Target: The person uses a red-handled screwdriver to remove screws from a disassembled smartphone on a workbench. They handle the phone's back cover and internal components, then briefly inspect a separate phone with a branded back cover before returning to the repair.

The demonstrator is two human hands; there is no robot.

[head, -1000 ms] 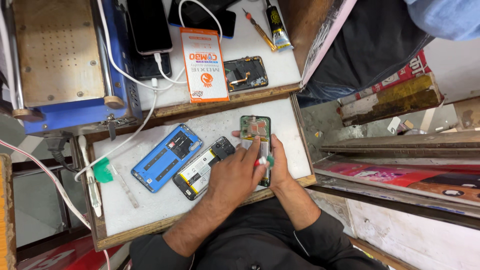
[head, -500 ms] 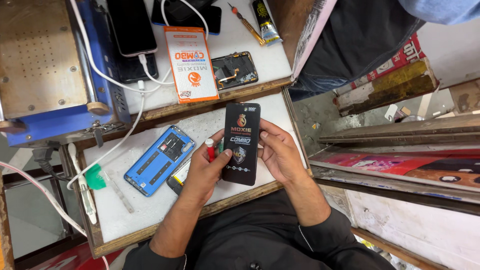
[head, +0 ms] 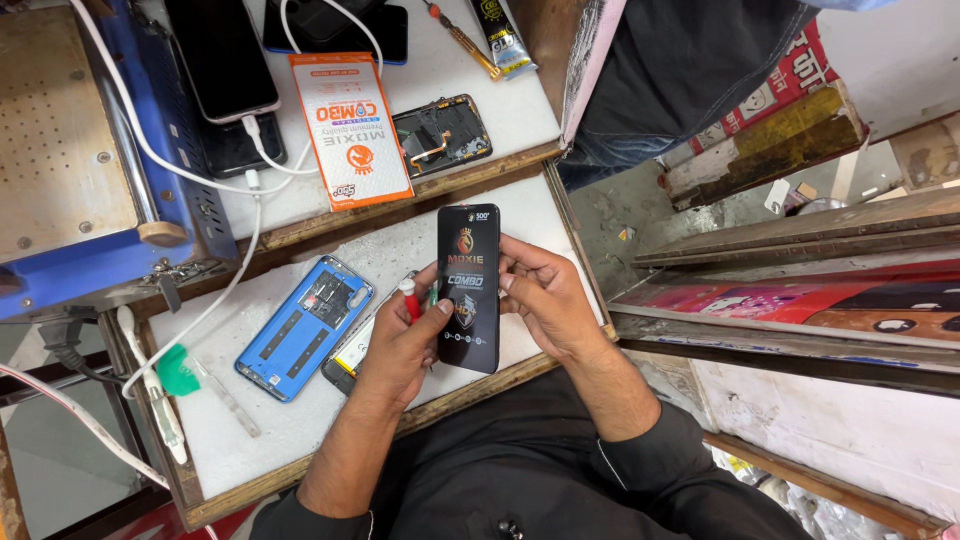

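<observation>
- A blue machine (head: 70,150) fills the far left; its metal top runs out of view at the left edge.
- White cables (head: 215,180) trail from it toward the tray (head: 290,420), a white work surface with a wooden rim; at least two show.
- A green-tipped tool (head: 185,372) lies at the tray's left end, close to the rim, with bare tray beyond it.
- One blue back cover (head: 303,327) lies inside-up left of the hands, well apart from the tray's near rim.
- One opened phone (head: 350,360) lies just right of the cover, partly under the left hand.
- The left hand (head: 400,345) pinches the black screen's left edge with its thumb and also grips a red-handled tool (head: 410,300).
- The black screen (head: 468,287), a single long dark panel with a printed film, is held upright over the tray's right half, between both hands.
- The right hand (head: 545,300) is curled on the screen's right edge, fingers on its face.
- Beyond the tray, on the upper shelf (head: 520,110): two dark phones (head: 220,55), one orange card (head: 350,125), one bare frame (head: 442,135), one glue tube (head: 497,35), one screwdriver (head: 462,38).
- Right of the tray the shelf ends at a sharp edge; floor (head: 620,215) and stacked boards (head: 790,240) lie past it.
</observation>
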